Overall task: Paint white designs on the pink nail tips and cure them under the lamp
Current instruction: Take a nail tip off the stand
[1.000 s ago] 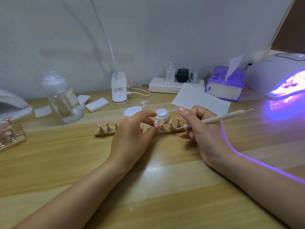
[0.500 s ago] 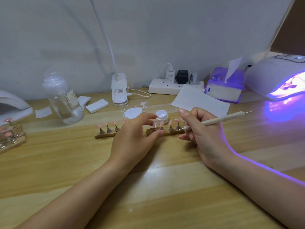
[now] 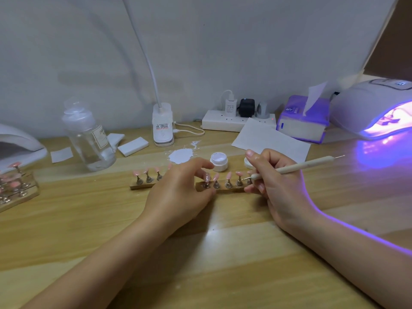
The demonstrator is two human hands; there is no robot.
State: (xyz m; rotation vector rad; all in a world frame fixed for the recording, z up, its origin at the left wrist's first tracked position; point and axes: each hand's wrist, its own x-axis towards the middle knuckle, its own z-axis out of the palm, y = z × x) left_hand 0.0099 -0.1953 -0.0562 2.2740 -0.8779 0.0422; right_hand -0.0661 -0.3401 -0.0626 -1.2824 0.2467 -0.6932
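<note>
A wooden strip [image 3: 142, 186] on the desk carries a row of pink nail tips [image 3: 228, 176] on small metal stands. My left hand [image 3: 178, 192] lies over the strip's middle and pinches one nail tip [image 3: 207, 177] on its stand between thumb and fingers, down at the strip. My right hand [image 3: 276, 184] grips a beige dotting pen [image 3: 303, 166], whose fine point is beside the rightmost tips. An open white gel pot [image 3: 219, 161] stands just behind the strip. The curing lamp [image 3: 370, 108] glows violet at the far right.
A white paint smear [image 3: 180, 156] lies behind the strip, with the pot's lid [image 3: 246, 163] beside the pot. Along the back are a clear bottle [image 3: 89, 139], desk-lamp base [image 3: 162, 128], power strip [image 3: 223, 123], paper sheet [image 3: 269, 139] and tissue box [image 3: 303, 123]. A second holder [image 3: 17, 192] sits at the left.
My left hand has brought the pinched nail tip down from beside the gel pot onto the wooden strip. My right hand with the pen has stayed nearly still.
</note>
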